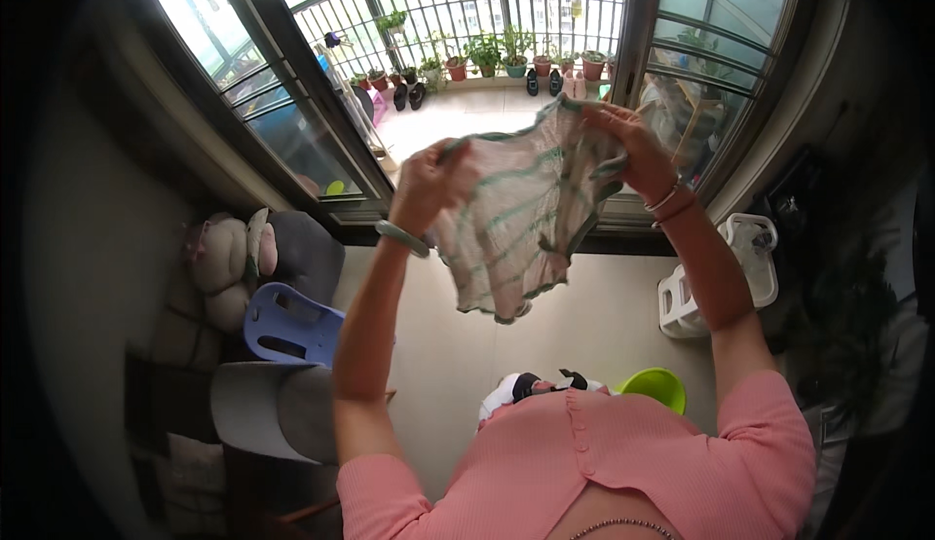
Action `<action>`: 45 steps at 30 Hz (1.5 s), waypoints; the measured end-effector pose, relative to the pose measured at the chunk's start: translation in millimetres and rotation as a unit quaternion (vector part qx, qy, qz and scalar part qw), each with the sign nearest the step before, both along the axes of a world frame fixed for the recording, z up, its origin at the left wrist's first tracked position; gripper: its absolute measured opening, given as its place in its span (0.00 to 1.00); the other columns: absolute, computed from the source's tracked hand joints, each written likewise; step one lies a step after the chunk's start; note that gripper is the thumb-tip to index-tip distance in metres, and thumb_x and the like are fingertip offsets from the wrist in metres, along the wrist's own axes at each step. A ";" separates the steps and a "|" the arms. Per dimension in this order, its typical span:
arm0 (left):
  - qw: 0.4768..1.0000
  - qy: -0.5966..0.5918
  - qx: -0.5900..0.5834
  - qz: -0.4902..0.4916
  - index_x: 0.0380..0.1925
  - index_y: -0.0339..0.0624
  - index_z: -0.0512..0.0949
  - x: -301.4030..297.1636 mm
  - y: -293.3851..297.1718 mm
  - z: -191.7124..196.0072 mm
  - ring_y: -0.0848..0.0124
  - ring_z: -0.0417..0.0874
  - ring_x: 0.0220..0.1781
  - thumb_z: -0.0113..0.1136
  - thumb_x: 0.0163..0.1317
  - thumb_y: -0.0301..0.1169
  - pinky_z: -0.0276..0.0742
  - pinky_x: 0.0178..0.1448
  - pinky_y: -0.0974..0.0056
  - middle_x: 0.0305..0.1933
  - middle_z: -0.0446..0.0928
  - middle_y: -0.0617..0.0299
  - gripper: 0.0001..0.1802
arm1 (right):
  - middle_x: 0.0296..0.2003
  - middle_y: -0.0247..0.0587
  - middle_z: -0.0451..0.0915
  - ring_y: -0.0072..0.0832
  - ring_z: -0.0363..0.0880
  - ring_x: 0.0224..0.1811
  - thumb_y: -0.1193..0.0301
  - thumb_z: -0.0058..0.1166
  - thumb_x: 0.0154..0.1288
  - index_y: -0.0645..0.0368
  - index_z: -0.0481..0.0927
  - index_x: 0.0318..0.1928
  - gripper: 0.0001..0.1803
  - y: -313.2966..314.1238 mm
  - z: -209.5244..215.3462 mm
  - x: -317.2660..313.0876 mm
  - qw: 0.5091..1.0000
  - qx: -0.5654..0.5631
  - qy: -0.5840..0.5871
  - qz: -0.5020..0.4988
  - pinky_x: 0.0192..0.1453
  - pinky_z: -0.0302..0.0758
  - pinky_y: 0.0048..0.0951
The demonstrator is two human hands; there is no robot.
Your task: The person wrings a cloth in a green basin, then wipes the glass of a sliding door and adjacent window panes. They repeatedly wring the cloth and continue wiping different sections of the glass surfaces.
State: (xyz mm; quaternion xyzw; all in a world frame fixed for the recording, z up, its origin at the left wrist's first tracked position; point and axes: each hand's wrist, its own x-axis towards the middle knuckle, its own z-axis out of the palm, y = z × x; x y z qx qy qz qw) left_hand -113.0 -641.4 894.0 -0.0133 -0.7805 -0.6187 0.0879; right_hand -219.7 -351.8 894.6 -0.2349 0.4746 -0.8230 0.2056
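I hold up a small pale garment with green stripes [516, 219] in front of me, spread between both hands. My left hand [429, 185] grips its upper left edge; a pale green bangle sits on that wrist. My right hand [633, 150] pinches the upper right edge; thin bracelets circle that wrist. The cloth hangs down loose below my hands, above the light floor. My pink sleeves and top fill the lower edge of the view.
An open glass sliding door [292, 121] leads to a balcony with potted plants [487, 53] and shoes. A blue plastic seat [292, 326], a stuffed toy [224, 258] and a grey chair stand at left. A white basket [750, 258] and a green bowl [657, 384] lie at right.
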 end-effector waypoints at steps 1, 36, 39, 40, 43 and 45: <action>0.999 0.011 0.034 0.020 0.43 0.41 0.82 -5.3 -18.3 -6.1 0.82 0.78 0.20 0.59 0.71 0.44 0.72 0.20 0.75 0.24 0.81 0.65 0.17 | 0.38 0.37 0.85 0.22 0.85 0.32 0.67 0.54 0.73 0.64 0.81 0.50 0.13 -1.7 0.6 -3.3 1.000 0.000 0.009 -0.008 0.35 0.84 0.23; 0.694 -0.548 0.362 -0.295 0.54 0.46 0.76 19.9 277.9 -247.3 0.67 0.77 0.60 0.62 0.65 0.56 0.76 0.58 0.50 0.55 0.79 0.62 0.28 | 0.43 0.35 0.81 0.25 0.80 0.41 0.81 0.54 0.57 0.62 0.77 0.53 0.21 241.8 -210.4 229.6 0.910 -0.064 -0.185 -0.366 0.48 0.76 0.24; 0.648 -0.631 0.370 -0.213 0.68 0.49 0.62 82.1 334.8 -286.3 0.55 0.66 0.71 0.64 0.55 0.65 0.65 0.70 0.39 0.74 0.58 0.51 0.49 | 0.42 0.34 0.80 0.25 0.79 0.44 0.81 0.54 0.55 0.62 0.75 0.52 0.21 256.5 -211.3 251.8 0.871 -0.010 -0.163 -0.463 0.51 0.76 0.26; 0.596 -0.660 0.409 -0.206 0.69 0.48 0.59 96.6 351.2 -272.7 0.54 0.65 0.71 0.62 0.55 0.67 0.64 0.70 0.38 0.74 0.57 0.50 0.51 | 0.42 0.34 0.79 0.25 0.78 0.45 0.81 0.54 0.55 0.62 0.74 0.52 0.22 256.8 -209.6 257.5 0.850 0.022 -0.152 -0.504 0.52 0.76 0.28; 0.473 -0.614 0.527 -0.348 0.64 0.47 0.67 124.2 390.2 -257.8 0.56 0.72 0.67 0.58 0.58 0.68 0.69 0.68 0.41 0.69 0.67 0.51 0.44 | 0.46 0.40 0.77 0.31 0.77 0.51 0.81 0.57 0.52 0.63 0.72 0.56 0.27 250.2 -207.0 285.3 0.820 0.142 -0.125 -0.541 0.59 0.73 0.32; 0.501 -0.553 0.582 -0.322 0.58 0.49 0.73 126.4 418.7 -257.9 0.58 0.78 0.59 0.58 0.62 0.64 0.75 0.63 0.46 0.59 0.76 0.54 0.36 | 0.49 0.43 0.75 0.35 0.75 0.55 0.79 0.60 0.50 0.64 0.71 0.57 0.29 244.9 -238.8 324.7 0.800 0.281 -0.009 -0.530 0.63 0.70 0.34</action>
